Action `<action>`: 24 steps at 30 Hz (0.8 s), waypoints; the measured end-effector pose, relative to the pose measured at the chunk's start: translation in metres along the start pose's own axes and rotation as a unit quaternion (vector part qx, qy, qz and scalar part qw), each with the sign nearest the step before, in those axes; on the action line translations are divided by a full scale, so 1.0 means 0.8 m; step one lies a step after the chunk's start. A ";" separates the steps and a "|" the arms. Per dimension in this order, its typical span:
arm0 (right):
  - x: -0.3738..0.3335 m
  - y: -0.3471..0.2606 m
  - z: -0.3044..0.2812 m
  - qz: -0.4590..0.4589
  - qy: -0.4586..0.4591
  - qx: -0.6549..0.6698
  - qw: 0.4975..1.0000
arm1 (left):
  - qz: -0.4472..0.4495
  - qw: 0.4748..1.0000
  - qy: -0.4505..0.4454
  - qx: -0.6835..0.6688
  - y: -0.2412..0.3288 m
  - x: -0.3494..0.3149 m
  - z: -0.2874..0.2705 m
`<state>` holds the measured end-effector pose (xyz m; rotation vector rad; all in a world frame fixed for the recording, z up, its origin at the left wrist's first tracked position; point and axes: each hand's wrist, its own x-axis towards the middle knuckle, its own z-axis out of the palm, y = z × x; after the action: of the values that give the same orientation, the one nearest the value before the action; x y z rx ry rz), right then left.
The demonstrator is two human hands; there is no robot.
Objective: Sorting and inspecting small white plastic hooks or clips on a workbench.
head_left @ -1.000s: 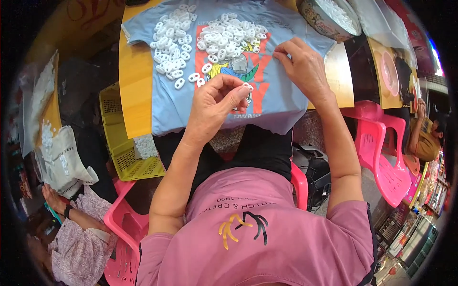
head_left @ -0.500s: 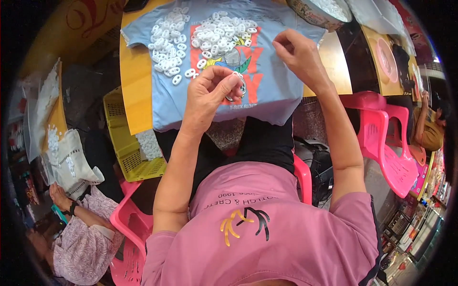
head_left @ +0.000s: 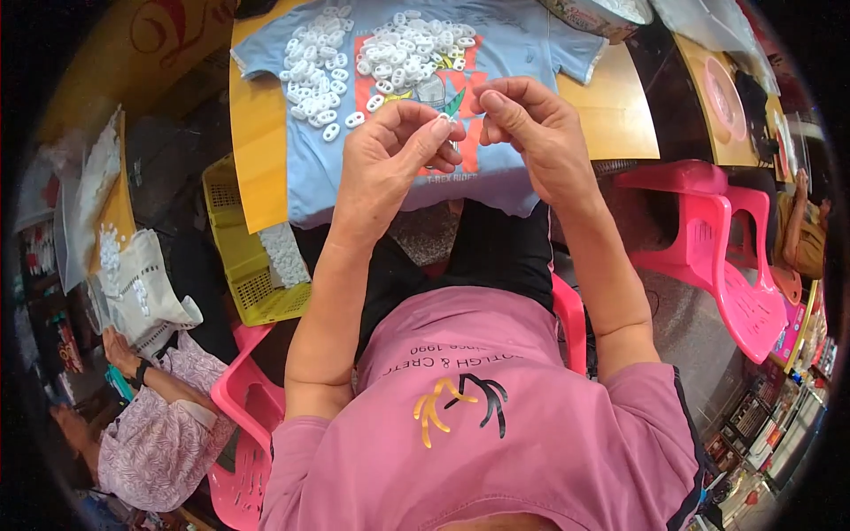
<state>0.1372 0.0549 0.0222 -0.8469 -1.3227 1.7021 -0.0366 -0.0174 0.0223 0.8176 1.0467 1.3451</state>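
Observation:
My left hand pinches a small white plastic piece between thumb and forefinger, over the lower part of a blue printed T-shirt laid flat on the table. Close to its right, my right hand has thumb and forefinger pressed together; whatever they hold is too small to make out. The two hands are slightly apart. Beyond them on the shirt lie two heaps of white oval pieces with two holes each, a left heap and a middle heap. A few loose ones lie nearest my left hand.
A round tub of white pieces stands at the far right of the yellow table. Left of my legs is a yellow crate. Pink chairs stand on both sides. Another person's hand is at the left.
My right hand has come down and left from the shirt's far right side, close to my left hand. The left hand still holds its white piece. The view has shifted slightly.

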 end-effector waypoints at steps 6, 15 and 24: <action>-0.012 0.005 0.014 0.065 -0.009 0.103 0.993 | 0.034 0.999 -0.003 0.037 0.010 -0.011 0.011; -0.025 0.002 0.024 0.070 -0.037 0.151 0.985 | 0.061 0.998 -0.006 0.032 0.015 -0.023 0.017; -0.030 0.000 0.029 0.036 -0.062 0.129 0.989 | 0.062 0.997 -0.004 0.047 0.017 -0.029 0.018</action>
<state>0.1278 0.0231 0.0284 -0.6545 -1.1304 1.9594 -0.0266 -0.0379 0.0431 0.9699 1.0736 1.4037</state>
